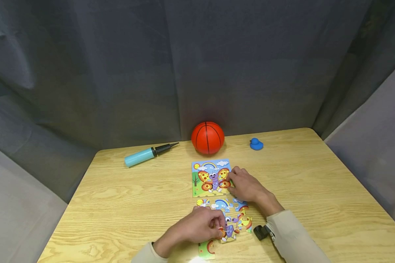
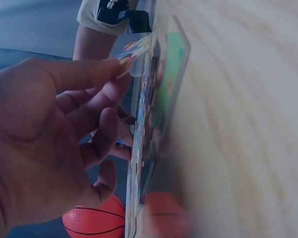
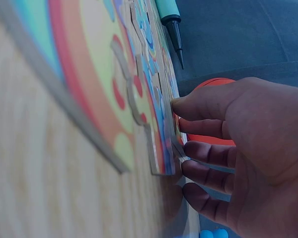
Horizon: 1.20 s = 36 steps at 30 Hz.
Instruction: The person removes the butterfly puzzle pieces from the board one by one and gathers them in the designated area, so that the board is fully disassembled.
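Note:
My left hand (image 1: 197, 224) pinches a small jigsaw puzzle piece (image 2: 135, 50) between thumb and fingertips, tilted above the other pieces. Under and around that hand lie loose puzzle pieces (image 1: 245, 221) with parts of a rainbow and a butterfly, some hidden by the fingers. A green corner piece (image 1: 204, 250) lies nearest me. Beyond them is the butterfly picture board (image 1: 199, 191), flat on the table. My right hand (image 1: 247, 185) rests at the board's right edge, fingertips touching it; in the right wrist view its fingers (image 3: 208, 171) are extended and hold nothing.
A red basketball-patterned ball (image 1: 207, 138) stands behind the board. To its left lies a light-blue hand pump (image 1: 139, 157) with a black nozzle, to its right a blue rubber duck (image 1: 256, 144). Dark curtains (image 1: 135, 73) hang behind the wooden table (image 1: 118, 204).

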Motion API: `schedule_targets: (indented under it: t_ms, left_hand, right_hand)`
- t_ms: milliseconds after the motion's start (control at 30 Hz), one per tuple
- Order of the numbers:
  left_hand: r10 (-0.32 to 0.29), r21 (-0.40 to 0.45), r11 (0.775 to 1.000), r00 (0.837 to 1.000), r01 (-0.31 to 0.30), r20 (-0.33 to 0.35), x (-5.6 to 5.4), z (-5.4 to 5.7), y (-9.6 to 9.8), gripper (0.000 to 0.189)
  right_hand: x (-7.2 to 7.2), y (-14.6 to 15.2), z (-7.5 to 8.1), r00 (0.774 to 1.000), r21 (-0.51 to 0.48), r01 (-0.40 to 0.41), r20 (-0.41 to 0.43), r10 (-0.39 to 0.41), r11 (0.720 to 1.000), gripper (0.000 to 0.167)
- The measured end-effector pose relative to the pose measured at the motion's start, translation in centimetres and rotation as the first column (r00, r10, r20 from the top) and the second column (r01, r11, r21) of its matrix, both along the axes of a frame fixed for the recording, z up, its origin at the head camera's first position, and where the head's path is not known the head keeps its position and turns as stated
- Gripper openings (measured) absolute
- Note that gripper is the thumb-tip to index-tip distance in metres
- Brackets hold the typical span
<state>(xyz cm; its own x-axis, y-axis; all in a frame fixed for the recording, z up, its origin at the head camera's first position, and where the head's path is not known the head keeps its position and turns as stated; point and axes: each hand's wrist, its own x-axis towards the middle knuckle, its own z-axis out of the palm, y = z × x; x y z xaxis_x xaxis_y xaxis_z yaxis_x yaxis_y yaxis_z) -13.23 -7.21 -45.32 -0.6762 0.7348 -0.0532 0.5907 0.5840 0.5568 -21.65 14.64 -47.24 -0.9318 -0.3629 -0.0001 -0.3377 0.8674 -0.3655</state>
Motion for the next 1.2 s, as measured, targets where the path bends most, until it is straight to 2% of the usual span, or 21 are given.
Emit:
schedule_targets:
  t_ms: [133,433,667,800,1033,1200]
  left_hand:
    - [-0.013,-0.044,0.999,0.999,0.011,-0.035,0.5,-0.2,0.2,0.015]
    - [-0.008,-0.103,0.995,0.994,-0.003,-0.113,1.4,-0.2,0.6,0.02]
    - [0.009,-0.134,0.991,0.993,-0.025,-0.116,1.6,0.0,0.6,0.016]
    - [0.061,-0.103,0.992,0.992,-0.072,-0.113,1.0,0.0,0.5,0.011]
    - [0.153,-0.032,0.986,0.97,-0.161,-0.187,-0.8,-0.1,0.4,0.017]
    - [0.189,-0.042,0.979,0.97,-0.198,-0.154,-2.0,-0.1,0.3,0.026]
  right_hand:
    - [0.0,0.0,0.0,1.0,-0.005,0.01,0.005,-0.01,1.0,0.022]
    - [0.1,0.1,-0.2,1.0,-0.008,0.01,0.005,-0.01,1.0,0.022]
    - [0.0,0.0,-0.2,1.0,-0.007,0.009,0.005,-0.009,1.0,0.022]
    - [-0.1,0.0,-0.1,1.0,-0.006,0.006,0.004,-0.006,1.0,0.021]
    - [-0.1,0.0,-0.1,1.0,0.0,0.016,0.008,-0.016,1.0,0.023]
    - [-0.1,-0.1,-0.1,1.0,0.006,0.013,0.013,-0.013,1.0,0.022]
